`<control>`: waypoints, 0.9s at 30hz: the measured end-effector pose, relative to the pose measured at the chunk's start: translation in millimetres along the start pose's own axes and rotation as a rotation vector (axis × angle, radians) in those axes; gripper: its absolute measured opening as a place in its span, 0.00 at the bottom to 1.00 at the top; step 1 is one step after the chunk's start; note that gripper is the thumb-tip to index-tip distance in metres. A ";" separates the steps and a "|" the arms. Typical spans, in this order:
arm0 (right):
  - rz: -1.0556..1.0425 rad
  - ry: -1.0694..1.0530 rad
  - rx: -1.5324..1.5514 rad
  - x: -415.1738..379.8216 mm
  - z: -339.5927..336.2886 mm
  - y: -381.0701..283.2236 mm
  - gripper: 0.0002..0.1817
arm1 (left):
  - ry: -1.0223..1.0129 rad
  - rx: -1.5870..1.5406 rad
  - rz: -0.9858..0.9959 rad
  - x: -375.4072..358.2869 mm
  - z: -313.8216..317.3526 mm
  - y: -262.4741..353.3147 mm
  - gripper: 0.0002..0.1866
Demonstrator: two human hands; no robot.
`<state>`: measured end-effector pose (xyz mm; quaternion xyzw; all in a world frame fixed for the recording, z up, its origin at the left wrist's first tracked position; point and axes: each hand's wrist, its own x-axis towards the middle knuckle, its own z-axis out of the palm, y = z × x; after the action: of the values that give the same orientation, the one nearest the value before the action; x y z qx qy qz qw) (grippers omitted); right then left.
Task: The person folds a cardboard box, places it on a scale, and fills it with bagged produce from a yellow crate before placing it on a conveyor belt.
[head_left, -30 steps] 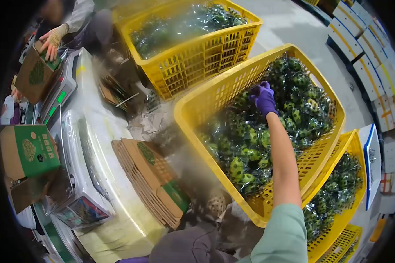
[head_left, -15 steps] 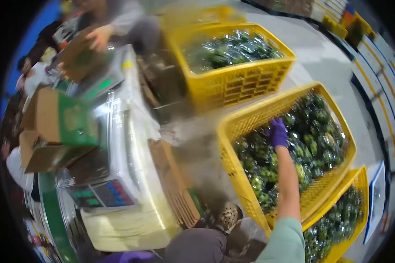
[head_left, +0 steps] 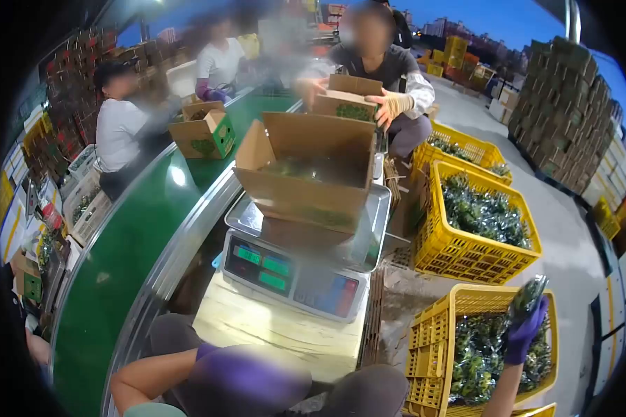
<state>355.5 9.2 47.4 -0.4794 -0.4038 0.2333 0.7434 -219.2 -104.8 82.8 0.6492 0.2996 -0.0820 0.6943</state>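
My right hand [head_left: 525, 330], in a purple glove, is closed around a clear-wrapped pack of dark green produce [head_left: 528, 297]. It is raised above the right side of the near yellow crate [head_left: 428, 351], which holds many similar shiny packs [head_left: 476, 358]. My left hand [head_left: 254, 379], also purple-gloved, is low over my lap in front of the scale; blur hides its fingers. An open cardboard box [head_left: 313, 156] rests on the platform of the digital scale [head_left: 295, 274], whose display glows green. What lies inside the box is hard to make out.
A green conveyor belt [head_left: 129, 254] runs along the left, carrying another open box [head_left: 202, 132]. Across from me a person's gloved hands hold a carton [head_left: 348, 101]. More yellow crates [head_left: 459, 254] stand at right. Two other people are beyond the belt.
My view has swung from the crates up and left toward the scale. My right hand, earlier down among the packs, has come up out of the crate with one pack.
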 end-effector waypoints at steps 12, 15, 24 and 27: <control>-1.014 -0.944 -0.633 -62.4 425.9 -149.6 0.13 | 0.023 0.252 0.162 -40.7 3.5 -20.3 0.28; -1.089 -0.843 -0.747 -58.0 415.4 -150.8 0.14 | 0.048 0.299 0.222 -54.2 3.5 -7.7 0.28; -0.419 -0.735 -0.462 -61.5 334.0 -183.0 0.18 | 0.106 0.222 0.455 -59.9 7.1 -11.0 0.26; -0.407 -0.716 -0.452 -61.9 325.0 -177.1 0.17 | 0.096 0.192 0.445 -67.6 10.4 -14.3 0.27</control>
<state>45.6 57.7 253.3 -0.4296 -0.7616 0.1396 0.4647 -277.8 -135.3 105.7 0.7653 0.1727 0.0756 0.6155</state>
